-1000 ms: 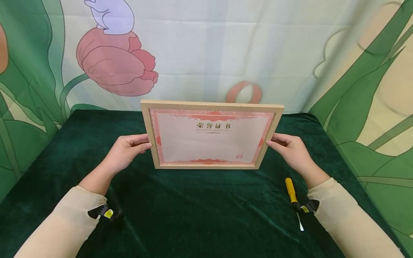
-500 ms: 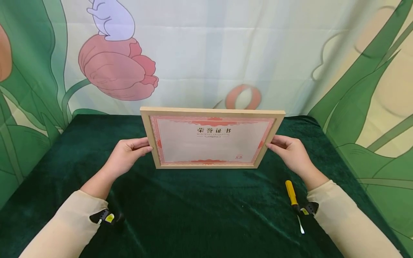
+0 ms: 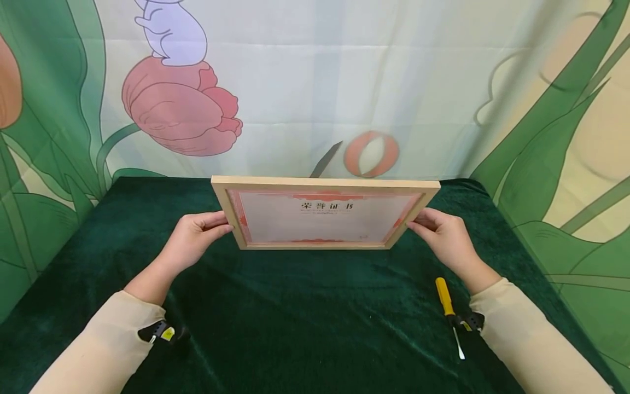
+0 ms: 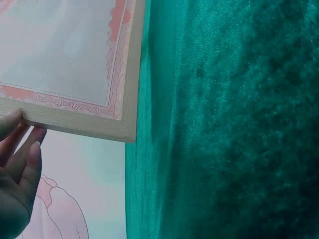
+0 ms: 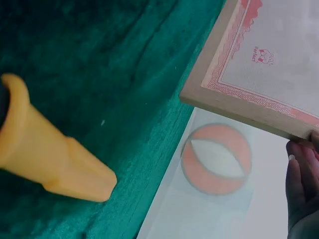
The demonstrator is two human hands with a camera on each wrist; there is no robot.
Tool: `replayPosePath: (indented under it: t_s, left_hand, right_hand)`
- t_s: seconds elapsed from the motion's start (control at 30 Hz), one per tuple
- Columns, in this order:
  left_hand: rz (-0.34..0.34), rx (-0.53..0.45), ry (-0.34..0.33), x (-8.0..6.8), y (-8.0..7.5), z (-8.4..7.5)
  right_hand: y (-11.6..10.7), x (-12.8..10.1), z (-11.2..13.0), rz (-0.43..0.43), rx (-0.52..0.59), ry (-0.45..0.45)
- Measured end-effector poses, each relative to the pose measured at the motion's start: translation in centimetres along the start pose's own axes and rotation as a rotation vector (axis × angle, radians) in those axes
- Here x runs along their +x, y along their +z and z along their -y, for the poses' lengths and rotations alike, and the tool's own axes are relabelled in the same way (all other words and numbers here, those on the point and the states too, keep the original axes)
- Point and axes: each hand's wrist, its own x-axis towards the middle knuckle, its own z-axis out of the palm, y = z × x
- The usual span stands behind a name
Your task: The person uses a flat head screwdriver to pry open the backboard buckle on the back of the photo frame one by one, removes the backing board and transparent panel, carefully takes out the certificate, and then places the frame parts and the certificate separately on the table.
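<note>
Nearest the person, a yellow-handled screwdriver [image 3: 448, 306] lies on the green-covered table [image 3: 305, 317] just beside the right sleeve, where it lay a second ago. Farther out, the left hand [image 3: 194, 238] grips the left edge and the right hand [image 3: 443, 235] the right edge of a wooden certificate frame [image 3: 325, 213], fingers curled round its sides; the frame's lower edge is near the middle of the table, and it now leans back much flatter than a second ago, its face showing as a narrower band. Behind it hangs the flower-printed backdrop [image 3: 315, 82], unchanged.
</note>
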Motion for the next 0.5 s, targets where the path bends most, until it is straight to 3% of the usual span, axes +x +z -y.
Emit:
replayPosePath:
  t_s: [0.27,0.5]
  left_hand:
    - [-0.003,0.036,0.020,0.15,0.13,0.88]
    - [-0.032,0.056,-0.005,-0.10,0.06,0.98]
  right_hand:
    - [-0.02,-0.22,-0.06,0.028,-0.017,-0.034]
    - [-0.19,-0.27,-0.02,0.055,-0.004,-0.080]
